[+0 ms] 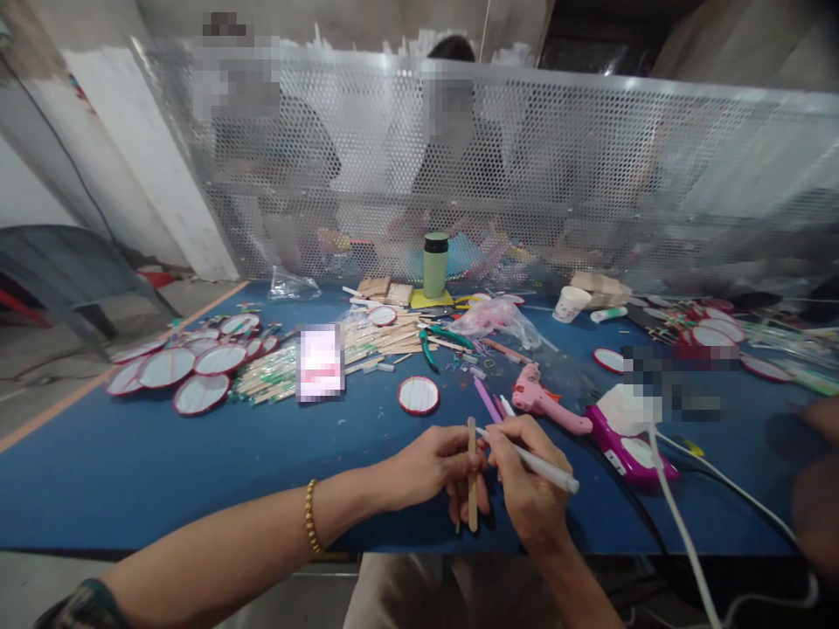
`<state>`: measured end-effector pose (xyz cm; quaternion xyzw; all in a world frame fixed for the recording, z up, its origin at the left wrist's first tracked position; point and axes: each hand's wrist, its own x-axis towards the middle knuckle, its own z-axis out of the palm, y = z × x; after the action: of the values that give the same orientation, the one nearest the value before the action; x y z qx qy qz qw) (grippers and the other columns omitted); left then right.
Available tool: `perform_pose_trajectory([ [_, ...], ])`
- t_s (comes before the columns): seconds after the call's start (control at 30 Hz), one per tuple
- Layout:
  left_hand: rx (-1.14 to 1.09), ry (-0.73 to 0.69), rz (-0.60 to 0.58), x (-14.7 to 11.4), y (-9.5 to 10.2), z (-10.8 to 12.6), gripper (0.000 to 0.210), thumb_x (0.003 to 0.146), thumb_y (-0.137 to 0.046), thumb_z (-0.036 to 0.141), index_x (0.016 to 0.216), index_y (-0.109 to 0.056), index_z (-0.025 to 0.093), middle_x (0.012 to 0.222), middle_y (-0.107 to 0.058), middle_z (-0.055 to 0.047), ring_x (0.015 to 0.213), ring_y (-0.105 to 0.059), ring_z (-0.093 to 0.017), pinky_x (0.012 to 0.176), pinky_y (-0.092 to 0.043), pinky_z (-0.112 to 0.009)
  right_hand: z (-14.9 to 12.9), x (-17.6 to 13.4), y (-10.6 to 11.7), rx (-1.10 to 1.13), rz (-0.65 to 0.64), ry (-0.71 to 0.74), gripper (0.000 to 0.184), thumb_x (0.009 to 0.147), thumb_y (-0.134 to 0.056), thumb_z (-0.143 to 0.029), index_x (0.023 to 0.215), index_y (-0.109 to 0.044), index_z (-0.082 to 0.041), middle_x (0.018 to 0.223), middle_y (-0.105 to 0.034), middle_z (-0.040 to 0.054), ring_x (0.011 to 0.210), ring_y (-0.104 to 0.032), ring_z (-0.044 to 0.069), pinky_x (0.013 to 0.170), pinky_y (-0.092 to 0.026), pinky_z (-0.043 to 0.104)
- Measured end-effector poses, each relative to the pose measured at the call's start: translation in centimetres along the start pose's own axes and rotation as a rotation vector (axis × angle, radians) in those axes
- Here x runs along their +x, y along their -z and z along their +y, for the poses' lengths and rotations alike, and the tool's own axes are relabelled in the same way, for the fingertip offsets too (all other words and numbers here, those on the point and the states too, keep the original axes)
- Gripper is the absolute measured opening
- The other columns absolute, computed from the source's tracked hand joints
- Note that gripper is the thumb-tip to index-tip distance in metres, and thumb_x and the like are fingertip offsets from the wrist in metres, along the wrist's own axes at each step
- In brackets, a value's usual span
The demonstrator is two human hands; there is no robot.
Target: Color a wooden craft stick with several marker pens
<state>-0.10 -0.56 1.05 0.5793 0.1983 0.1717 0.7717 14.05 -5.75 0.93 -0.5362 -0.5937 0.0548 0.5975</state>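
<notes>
A person at a blue table, seen from their own eyes; clock directions start from their hands, with 12 straight ahead. Nearest, at the table's front edge, the left hand is closed to a pinch, thumb and fingertips holding a flat wooden stick that points to 12 o'clock (that wrist wears a bracelet of gold-coloured beads). The right hand, just beside it, is curled in a writing grip around a white pen; the tip is at the stick's upper half, though whether it touches is too small to tell.

A little farther, a round white disc with a red rim lies at 11 o'clock, a purple rod at 12, and a pink glue gun at 1. A magenta box sits near 3 o'clock.

Beyond, a cluster of red-rimmed discs spreads at 10 o'clock, with green-handled pliers and loose wooden sticks around 11. A crumpled plastic bag is at 12, a paper cup at 1.

Farthest, a green bottle stands near 12, before a perforated metal screen with 2 people behind it.
</notes>
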Motion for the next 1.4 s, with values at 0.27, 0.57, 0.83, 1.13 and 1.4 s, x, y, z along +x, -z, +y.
perform_pose_trajectory([
  [0.27,0.013,0.003,-0.009,-0.09,-0.02,0.12,0.052,0.082,-0.062,0.067,0.088,-0.048,0.018,0.068,-0.066,-0.001,0.045,-0.058,-0.011,0.046,-0.041,-0.022,-0.45,0.29,0.05,0.026,-0.031,0.032,0.024,0.088,-0.056,-0.023,0.065,-0.062,-0.019,0.051,-0.060,-0.0060,0.043,-0.053,0.007,0.044,-0.041,0.016],
  [0.57,0.001,-0.009,-0.018,-0.06,-0.01,0.04,0.051,0.081,-0.063,0.066,0.087,-0.049,0.017,0.067,-0.065,-0.001,0.044,-0.057,-0.010,0.043,-0.039,-0.021,-0.46,0.28,0.05,0.002,-0.040,0.046,0.023,0.088,-0.056,-0.023,0.066,-0.063,-0.020,0.052,-0.061,-0.0062,0.044,-0.055,0.007,0.046,-0.042,0.016],
  [0.83,0.036,0.007,0.004,0.01,-0.05,0.07,0.054,0.080,-0.062,0.069,0.085,-0.048,0.018,0.068,-0.065,-0.002,0.047,-0.060,-0.013,0.047,-0.047,-0.025,-0.55,0.32,0.06,0.016,-0.063,0.013,0.025,0.088,-0.055,-0.025,0.065,-0.062,-0.020,0.051,-0.060,-0.0053,0.042,-0.053,0.009,0.043,-0.040,0.018],
  [1.13,0.032,0.007,-0.005,0.08,0.06,-0.01,0.055,0.079,-0.062,0.071,0.085,-0.049,0.018,0.067,-0.066,-0.002,0.047,-0.060,-0.012,0.047,-0.048,-0.025,-0.45,0.40,0.07,0.014,-0.068,-0.009,0.026,0.088,-0.056,-0.028,0.064,-0.062,-0.020,0.050,-0.060,-0.0039,0.043,-0.054,0.010,0.043,-0.042,0.019],
  [1.4,0.026,0.004,0.000,0.01,-0.04,0.18,0.057,0.077,-0.063,0.072,0.085,-0.048,0.018,0.067,-0.065,-0.001,0.045,-0.060,-0.012,0.046,-0.049,-0.024,-0.49,0.30,0.05,0.026,-0.060,-0.026,0.027,0.088,-0.056,-0.030,0.063,-0.062,-0.020,0.049,-0.059,-0.0039,0.043,-0.054,0.010,0.044,-0.042,0.020],
])
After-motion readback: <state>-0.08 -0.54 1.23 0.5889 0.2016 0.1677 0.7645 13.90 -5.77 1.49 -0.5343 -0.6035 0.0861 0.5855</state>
